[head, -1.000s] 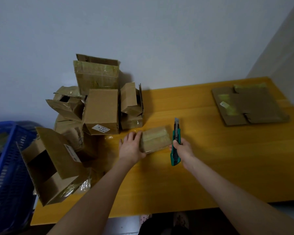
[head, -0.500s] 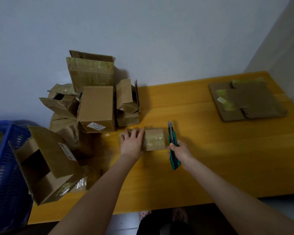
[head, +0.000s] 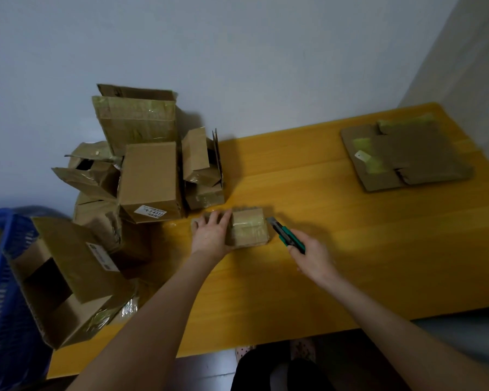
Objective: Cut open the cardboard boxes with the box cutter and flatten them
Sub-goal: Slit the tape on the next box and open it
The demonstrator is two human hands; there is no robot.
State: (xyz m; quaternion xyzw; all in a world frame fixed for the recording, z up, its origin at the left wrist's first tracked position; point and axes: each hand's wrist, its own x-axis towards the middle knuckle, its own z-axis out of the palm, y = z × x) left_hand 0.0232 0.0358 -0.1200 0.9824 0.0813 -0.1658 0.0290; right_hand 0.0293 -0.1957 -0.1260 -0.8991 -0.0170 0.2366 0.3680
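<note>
A small taped cardboard box (head: 249,227) lies on the yellow table (head: 336,249) in front of me. My left hand (head: 211,235) rests flat on its left part, fingers straight and pointing away from me. My right hand (head: 312,256) grips a green box cutter (head: 287,235). The cutter's blade end points up-left and sits right beside the box's right edge.
A heap of opened cardboard boxes (head: 150,176) stands at the table's back left. A larger open box (head: 68,277) lies at the front left, beside a blue plastic crate (head: 3,292). Flattened cardboard (head: 404,156) lies at the far right near the wall.
The box has been laid flatter and held down by my left hand. My right hand has tilted the cutter so its blade end now points at the box's right edge.
</note>
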